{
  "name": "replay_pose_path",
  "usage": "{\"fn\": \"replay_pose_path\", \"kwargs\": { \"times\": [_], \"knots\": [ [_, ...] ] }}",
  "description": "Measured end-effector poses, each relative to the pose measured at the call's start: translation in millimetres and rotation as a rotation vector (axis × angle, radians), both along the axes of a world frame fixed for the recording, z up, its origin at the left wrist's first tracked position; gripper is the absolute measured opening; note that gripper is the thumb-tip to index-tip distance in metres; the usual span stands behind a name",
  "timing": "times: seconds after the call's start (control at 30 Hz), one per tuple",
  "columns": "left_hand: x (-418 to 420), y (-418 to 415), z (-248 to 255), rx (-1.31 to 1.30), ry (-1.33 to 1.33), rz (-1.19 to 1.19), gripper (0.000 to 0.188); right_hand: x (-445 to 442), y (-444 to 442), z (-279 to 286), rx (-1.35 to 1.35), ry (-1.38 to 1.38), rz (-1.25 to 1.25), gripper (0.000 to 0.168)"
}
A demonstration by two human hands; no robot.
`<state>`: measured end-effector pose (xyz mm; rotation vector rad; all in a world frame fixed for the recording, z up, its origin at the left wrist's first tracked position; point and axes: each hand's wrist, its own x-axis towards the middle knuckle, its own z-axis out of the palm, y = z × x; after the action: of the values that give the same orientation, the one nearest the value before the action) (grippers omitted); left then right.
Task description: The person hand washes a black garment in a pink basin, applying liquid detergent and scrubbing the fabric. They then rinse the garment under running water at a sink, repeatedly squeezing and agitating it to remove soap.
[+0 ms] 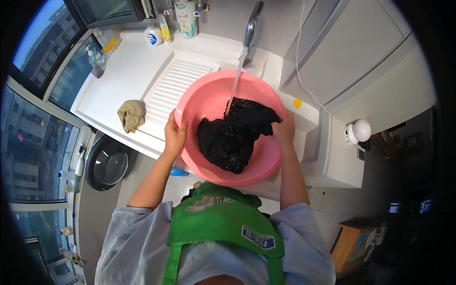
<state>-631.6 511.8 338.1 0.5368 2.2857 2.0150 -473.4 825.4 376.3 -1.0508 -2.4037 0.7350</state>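
Note:
A round pink plastic basin (263, 162) rests over the white laundry sink, with wet black cloth (228, 142) inside it. Water runs from the chrome faucet (251, 30) onto the cloth. My left hand (175, 133) grips the basin's left rim, thumb inside. At the right rim is my right hand (284, 130), closed around an edge of the black cloth and close against the basin wall. A crumpled beige cloth (131, 114) lies on the counter to the left, beside the ribbed washboard (181, 87).
Along the back ledge stand a Pantene bottle (186, 19), a white bottle (153, 35) and a yellow tube (165, 30). A pump bottle (95, 58) and a yellow brush (111, 46) sit by the window. A dark basin (107, 163) is at lower left; a white cable (299, 67) hangs at right.

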Motion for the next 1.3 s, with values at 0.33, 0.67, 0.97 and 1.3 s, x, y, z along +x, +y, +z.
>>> {"fn": "replay_pose_path", "kwargs": {
  "times": [0.33,0.67,0.97,1.3],
  "knots": [
    [-23,4,-25,-0.08,-0.377,-0.05,0.035,-26,0,46,0.092,-0.446,0.058,0.033],
    [-36,3,-45,-0.136,-0.377,-0.033,0.039,-40,-13,49,0.198,-0.412,0.072,0.04],
    [12,21,40,-0.659,0.704,-0.045,0.036,-29,-42,34,-0.066,-0.048,0.351,0.035],
    [60,41,35,-0.565,0.128,-0.645,0.086,-35,-60,112,-0.443,0.388,0.478,0.017]
  ]
}}
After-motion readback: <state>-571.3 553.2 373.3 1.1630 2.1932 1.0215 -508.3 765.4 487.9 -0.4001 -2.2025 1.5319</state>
